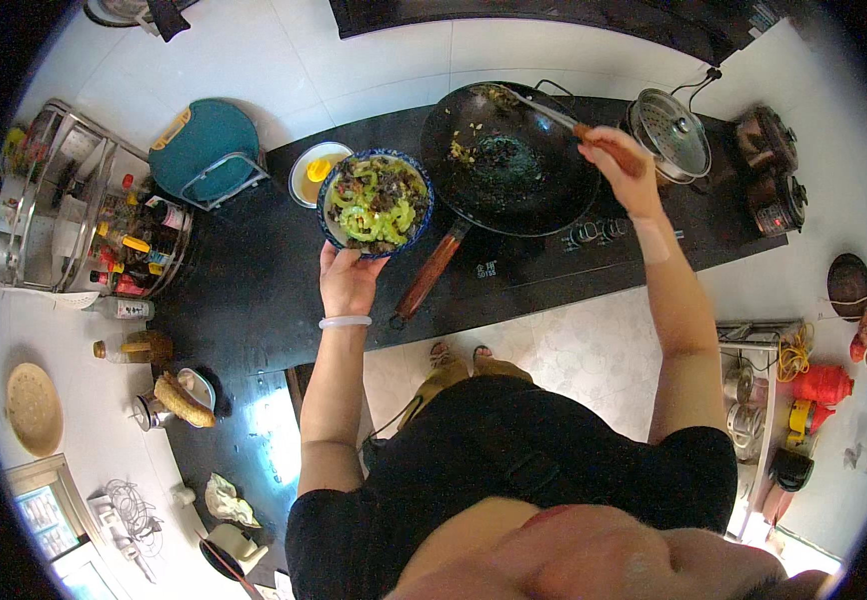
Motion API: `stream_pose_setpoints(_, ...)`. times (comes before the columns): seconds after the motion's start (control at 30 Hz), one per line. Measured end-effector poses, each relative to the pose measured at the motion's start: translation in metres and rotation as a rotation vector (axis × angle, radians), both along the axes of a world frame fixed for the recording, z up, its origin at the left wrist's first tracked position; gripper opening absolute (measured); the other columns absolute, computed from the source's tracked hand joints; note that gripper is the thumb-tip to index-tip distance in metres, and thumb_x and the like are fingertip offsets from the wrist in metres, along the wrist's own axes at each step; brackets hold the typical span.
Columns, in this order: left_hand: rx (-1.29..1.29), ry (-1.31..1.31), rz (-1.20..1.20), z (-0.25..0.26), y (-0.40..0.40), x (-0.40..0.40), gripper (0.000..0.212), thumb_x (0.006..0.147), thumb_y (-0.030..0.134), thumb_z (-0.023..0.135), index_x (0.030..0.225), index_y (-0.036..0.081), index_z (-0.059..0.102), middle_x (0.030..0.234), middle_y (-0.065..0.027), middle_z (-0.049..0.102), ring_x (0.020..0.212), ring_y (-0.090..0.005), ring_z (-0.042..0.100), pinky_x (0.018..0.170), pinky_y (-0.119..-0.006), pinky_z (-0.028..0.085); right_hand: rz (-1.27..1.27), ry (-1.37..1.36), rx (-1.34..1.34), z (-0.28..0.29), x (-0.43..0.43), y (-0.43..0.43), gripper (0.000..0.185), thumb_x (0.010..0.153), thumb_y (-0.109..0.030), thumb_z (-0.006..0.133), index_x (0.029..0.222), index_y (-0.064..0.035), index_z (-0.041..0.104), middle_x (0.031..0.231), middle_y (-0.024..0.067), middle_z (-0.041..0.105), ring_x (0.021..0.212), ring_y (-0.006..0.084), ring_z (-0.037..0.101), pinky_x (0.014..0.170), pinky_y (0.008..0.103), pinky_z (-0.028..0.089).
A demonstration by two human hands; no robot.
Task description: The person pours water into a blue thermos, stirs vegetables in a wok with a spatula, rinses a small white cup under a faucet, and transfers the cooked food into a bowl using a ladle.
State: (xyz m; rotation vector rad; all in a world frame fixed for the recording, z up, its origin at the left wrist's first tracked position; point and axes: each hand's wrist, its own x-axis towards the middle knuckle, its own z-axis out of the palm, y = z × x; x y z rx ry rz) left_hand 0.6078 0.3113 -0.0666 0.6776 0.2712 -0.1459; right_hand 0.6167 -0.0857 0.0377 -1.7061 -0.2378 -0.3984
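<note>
My left hand (352, 277) grips the near rim of a blue-patterned bowl (322, 214), holding it to the left of the wok. Sliced green vegetable and dark pieces, perhaps wood ear fungus, fill the bowl (377, 206). In my right hand (623, 169) is the wooden handle of a spatula (546, 111), whose metal end reaches the wok's far wall. The black wok (512, 161) sits on the cooktop with oily residue and yellowish bits inside. Its wooden handle (431, 271) points toward me. The spatula's blade is partly lost among the bits.
A white bowl with a yellow item (319, 171) stands behind the held bowl. Right of the wok are a glass-lidded pot (670, 135) and dark cookers (776, 204). Leftward stand a teal cutting board (205, 154) in a rack and a bottle shelf (133, 240).
</note>
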Motion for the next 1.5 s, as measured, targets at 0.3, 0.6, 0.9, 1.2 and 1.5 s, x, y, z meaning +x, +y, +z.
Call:
stream_pose_setpoints(0.3,0.041,0.003,-0.034,0.004,-0.002,0.005,0.044,0.078,-0.009,0.042,0.119,0.006,0.041,0.114,-0.0166,0.053,0.1,-0.0334,0.057,0.08,-0.05,0.053,0.252,-0.087,-0.551,0.035,-0.067,0.015,0.025,0.073,0.004,0.062,0.096,-0.0044,0.063,0.085,0.0091,0.065,0.068,0.0136,0.06,0.06,0.0258,0.046)
stream_pose_setpoints(0.6,0.012,0.002,-0.014,0.002,-0.002,0.001,0.045,0.077,-0.009,0.042,0.119,0.005,0.041,0.114,-0.0179,0.053,0.102,-0.0352,0.056,0.08,-0.051,0.053,0.254,0.079,-0.53,0.066,-0.096,0.052,0.024,0.073,0.0,0.065,0.096,-0.0032,0.061,0.083,0.0121,0.064,0.069,0.0184,0.062,0.066,0.0262,0.048)
stream_pose_setpoints(0.9,0.0,-0.009,-0.009,0.003,0.0,-0.005,0.046,0.076,-0.009,0.043,0.12,0.006,0.041,0.115,-0.0176,0.053,0.096,-0.0355,0.059,0.077,-0.05,0.054,-0.257,0.268,-0.104,0.073,-0.026,-0.007,0.022,0.085,-0.02,0.061,0.097,-0.0017,0.062,0.081,0.0073,0.066,0.062,0.0141,0.062,0.054,0.0238,0.052)
stream_pose_setpoints(1.2,-0.004,-0.031,-0.005,0.003,0.001,-0.012,0.046,0.076,-0.007,0.042,0.12,0.006,0.04,0.113,-0.0175,0.054,0.093,-0.0342,0.06,0.074,-0.048,0.056,-0.371,0.411,0.194,0.042,0.037,-0.029,0.034,0.08,-0.025,0.064,0.094,0.0053,0.06,0.075,0.0155,0.066,0.061,0.0212,0.066,0.053,0.031,0.056)
stream_pose_setpoints(1.5,0.004,-0.013,0.003,0.012,-0.004,-0.015,0.043,0.078,-0.009,0.04,0.119,0.004,0.039,0.116,-0.0176,0.052,0.097,-0.0345,0.058,0.077,-0.049,0.054,0.09,-0.006,-0.374,0.028,0.021,0.014,0.018,0.081,-0.006,0.063,0.1,-0.0048,0.063,0.08,0.0016,0.064,0.071,0.008,0.057,0.066,0.0222,0.047)
